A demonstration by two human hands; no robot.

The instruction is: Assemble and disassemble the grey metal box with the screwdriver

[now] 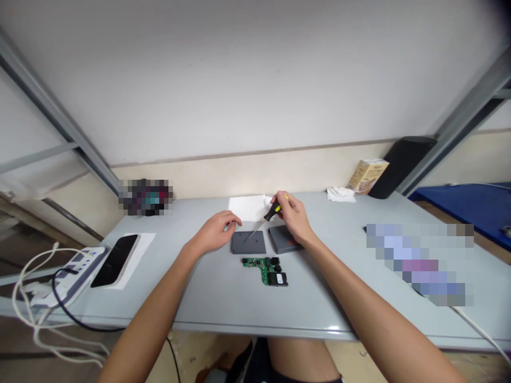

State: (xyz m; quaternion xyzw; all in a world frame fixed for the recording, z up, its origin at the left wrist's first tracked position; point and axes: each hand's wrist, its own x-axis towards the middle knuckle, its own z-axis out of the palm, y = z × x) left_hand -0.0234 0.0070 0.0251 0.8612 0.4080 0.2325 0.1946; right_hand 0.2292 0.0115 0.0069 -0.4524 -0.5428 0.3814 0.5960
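My right hand [294, 215] is closed around a black and yellow screwdriver [273, 210]. Its thin shaft slants down to the left, and the tip meets or hovers over a flat dark grey cover [252, 246] on the table. My left hand [217, 230] rests at the cover's upper left corner, fingers loosely bent and apart, holding nothing. Partly under my right forearm lies a second dark grey casing piece [281, 243] with a reddish mark. Just in front of the cover is a green circuit board [264, 271] with black parts on it.
White paper [243, 206] lies behind the cover. On the left are a phone [116, 260] and a power strip [85, 274] with tangled cables. At the back right stand a yellow carton [367, 175], a crumpled tissue [340, 194] and a black cylinder [403, 165]. Two items are pixelated.
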